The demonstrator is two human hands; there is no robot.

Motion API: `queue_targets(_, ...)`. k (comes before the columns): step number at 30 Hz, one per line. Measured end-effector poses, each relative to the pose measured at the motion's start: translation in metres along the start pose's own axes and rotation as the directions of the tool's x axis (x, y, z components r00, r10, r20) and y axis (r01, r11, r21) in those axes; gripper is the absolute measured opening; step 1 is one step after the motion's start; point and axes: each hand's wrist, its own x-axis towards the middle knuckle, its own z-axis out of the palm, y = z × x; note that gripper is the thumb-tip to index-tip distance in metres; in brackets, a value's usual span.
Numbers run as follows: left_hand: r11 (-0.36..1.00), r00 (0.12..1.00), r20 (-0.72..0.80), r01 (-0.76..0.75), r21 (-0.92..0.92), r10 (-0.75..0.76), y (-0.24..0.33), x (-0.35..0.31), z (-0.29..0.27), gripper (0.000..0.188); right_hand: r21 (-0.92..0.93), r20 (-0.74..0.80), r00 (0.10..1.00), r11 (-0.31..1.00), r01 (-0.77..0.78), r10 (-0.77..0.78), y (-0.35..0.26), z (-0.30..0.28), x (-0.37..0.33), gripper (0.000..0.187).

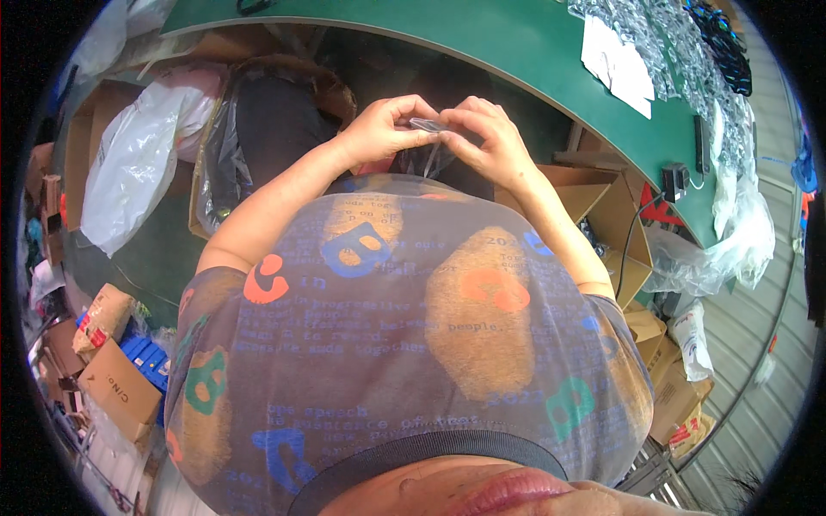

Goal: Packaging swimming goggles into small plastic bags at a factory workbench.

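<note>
In front of my chest, just short of the green table's near edge, both hands meet at a small clear plastic piece [426, 125], which looks like a little bag. My left hand [385, 129] pinches one end between thumb and forefinger. The other end is gripped by the fingertips of my right hand [489, 139], its fingers curled. A thin pale strip hangs below the piece, close to my lap; I cannot make out whether it belongs to it.
The green table [482, 43] curves across the far side. White sheets [615, 64], a heap of clear plastic bags [662, 69] and a black adapter [675, 181] lie on its right. Open cartons stand right [632, 232] and left [206, 189], with a white plastic sack [138, 155] at the left.
</note>
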Motion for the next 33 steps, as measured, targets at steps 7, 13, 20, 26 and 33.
queue_targets(7,0.993,0.999,0.040,0.000,0.116,-0.005,0.017,-0.003,-0.003,0.028,-0.018,0.030,1.000,1.000,0.010,-0.010,0.006,0.007,0.002,0.015)
queue_targets(13,0.816,0.933,-0.011,-0.308,0.488,0.359,0.042,-0.010,-0.001,0.023,-0.110,-0.004,0.995,0.989,0.103,-0.105,-0.012,-0.008,0.009,0.013)
queue_targets(20,0.964,0.998,0.001,-0.065,0.257,0.067,0.053,-0.018,0.003,0.020,-0.196,0.117,0.967,0.949,0.248,-0.228,-0.029,-0.038,0.011,0.012)
queue_targets(26,0.963,0.989,0.024,0.138,0.232,-0.147,0.047,-0.017,0.002,0.023,-0.024,0.201,0.979,0.999,0.049,-0.043,-0.018,-0.031,0.007,0.017)
queue_targets(33,0.836,0.990,0.049,-0.137,0.531,0.132,0.081,-0.019,0.002,0.020,0.276,0.021,0.996,0.957,-0.087,0.085,-0.004,-0.018,-0.012,0.021)
